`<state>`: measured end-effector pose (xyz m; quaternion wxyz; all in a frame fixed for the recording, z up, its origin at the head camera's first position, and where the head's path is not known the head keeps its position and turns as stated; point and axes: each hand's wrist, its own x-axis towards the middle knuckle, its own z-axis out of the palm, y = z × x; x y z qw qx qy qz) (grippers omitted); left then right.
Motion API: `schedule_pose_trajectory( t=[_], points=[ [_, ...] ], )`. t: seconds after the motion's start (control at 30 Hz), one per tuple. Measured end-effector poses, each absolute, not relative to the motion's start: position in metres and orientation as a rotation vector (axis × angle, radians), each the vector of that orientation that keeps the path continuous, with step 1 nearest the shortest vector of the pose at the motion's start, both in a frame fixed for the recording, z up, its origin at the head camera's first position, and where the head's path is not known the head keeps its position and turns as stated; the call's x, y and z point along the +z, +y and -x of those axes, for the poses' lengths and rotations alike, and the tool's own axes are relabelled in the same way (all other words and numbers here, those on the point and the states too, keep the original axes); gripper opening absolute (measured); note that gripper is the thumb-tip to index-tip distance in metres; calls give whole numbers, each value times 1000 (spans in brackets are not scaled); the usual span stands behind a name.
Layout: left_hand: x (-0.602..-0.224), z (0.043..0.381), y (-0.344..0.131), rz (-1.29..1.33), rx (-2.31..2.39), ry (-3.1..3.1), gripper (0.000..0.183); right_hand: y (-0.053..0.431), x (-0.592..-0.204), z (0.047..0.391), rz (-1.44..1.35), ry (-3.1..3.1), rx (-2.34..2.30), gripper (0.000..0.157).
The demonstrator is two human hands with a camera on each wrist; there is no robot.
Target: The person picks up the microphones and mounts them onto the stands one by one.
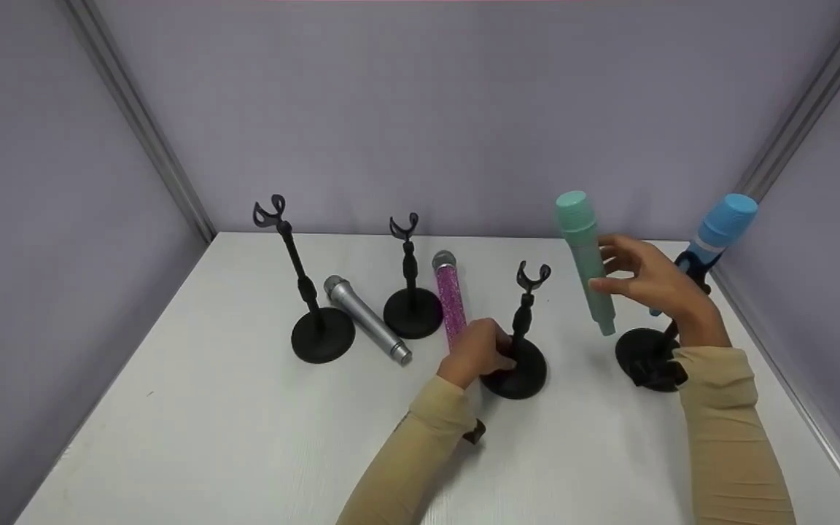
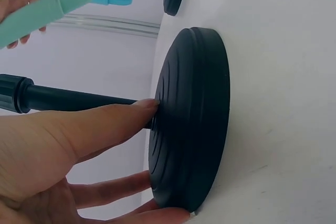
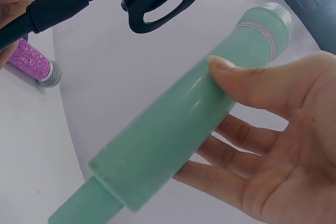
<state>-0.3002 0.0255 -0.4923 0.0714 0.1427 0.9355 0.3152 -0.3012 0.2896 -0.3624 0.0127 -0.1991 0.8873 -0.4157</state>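
My right hand [image 1: 653, 281] holds a mint green microphone [image 1: 586, 255] above the table, thumb on one side and fingers on the other. In the right wrist view its ridged head [image 3: 270, 24] points to the upper right. My left hand [image 1: 476, 353] grips the round base [image 2: 191, 119] of a black microphone stand [image 1: 523, 317], thumb on top and fingers at the rim. That stand is upright, and its forked clip [image 3: 163, 6] holds nothing. Beside the left hand lies a pink glitter microphone [image 1: 450, 295], partly hidden by that hand.
At the right, a blue microphone [image 1: 725, 222] sits in another black stand [image 1: 642, 357], partly behind my right arm. Two more black stands, one left [image 1: 323, 335] and one middle [image 1: 413, 313], have bare clips. A silver microphone [image 1: 369, 321] lies between them on the white table [image 1: 245, 437].
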Motion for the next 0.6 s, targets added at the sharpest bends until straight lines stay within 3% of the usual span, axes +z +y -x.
schedule_pose_trajectory(
  t=[0.6],
  points=[
    [-493, 283, 32, -449, 931, 2857, 27, 264, -365, 307, 693, 2758, -1392, 59]
  ],
)
